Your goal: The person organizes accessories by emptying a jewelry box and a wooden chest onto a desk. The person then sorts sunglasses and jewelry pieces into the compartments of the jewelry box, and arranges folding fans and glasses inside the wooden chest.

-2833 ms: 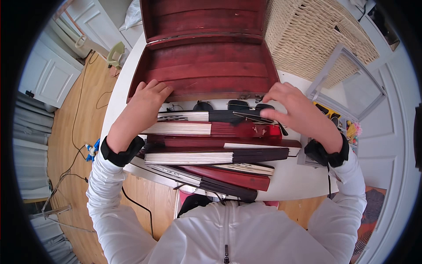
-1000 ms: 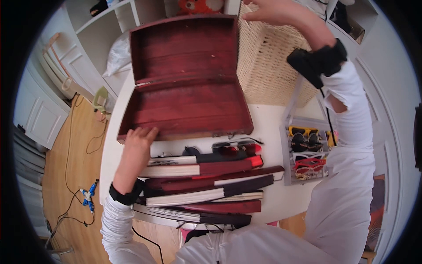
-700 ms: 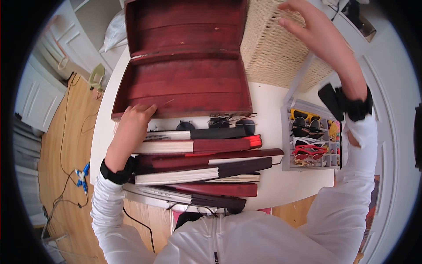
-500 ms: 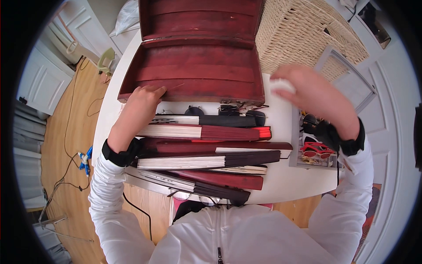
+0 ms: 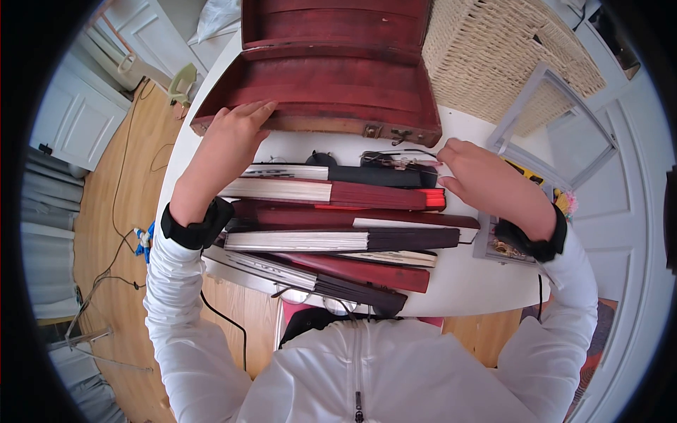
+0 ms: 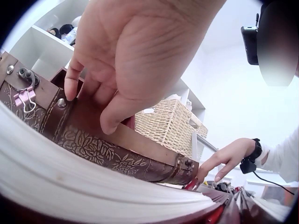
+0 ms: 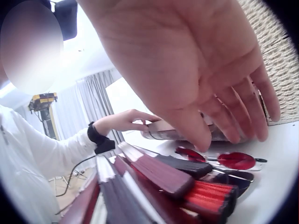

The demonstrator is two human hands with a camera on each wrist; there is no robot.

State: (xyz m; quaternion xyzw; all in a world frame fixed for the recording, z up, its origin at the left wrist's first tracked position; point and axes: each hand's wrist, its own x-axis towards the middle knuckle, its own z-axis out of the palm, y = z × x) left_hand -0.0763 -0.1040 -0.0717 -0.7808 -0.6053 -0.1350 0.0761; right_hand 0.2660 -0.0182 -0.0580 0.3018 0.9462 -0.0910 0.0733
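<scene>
An open dark red wooden box (image 5: 317,125) lies at the back of the table, lid raised. My left hand (image 5: 229,144) grips its front wall near the left corner. In the left wrist view, those fingers reach inside and the thumb (image 6: 110,122) lies outside, over the wall's embossed leather trim. My right hand (image 5: 493,183) hovers right of the box's front corner with relaxed fingers, holding nothing. Close by its fingertips lie several sunglasses, among them a pair with red lenses (image 7: 236,160). Several closed folding fans (image 5: 296,241) are stacked in front of the box.
A tall woven basket (image 5: 493,56) stands behind, to the right. A clear-lidded organizer case (image 5: 493,247) is partly hidden under my right arm. The table's curved front edge (image 5: 465,310) runs near my body. A pink binder clip (image 6: 25,97) hangs on the box's front.
My right hand has come down from the upper right to beside the sunglasses. The left hand stays on the box, whose front now stands farther from the fans and shows its face and latch.
</scene>
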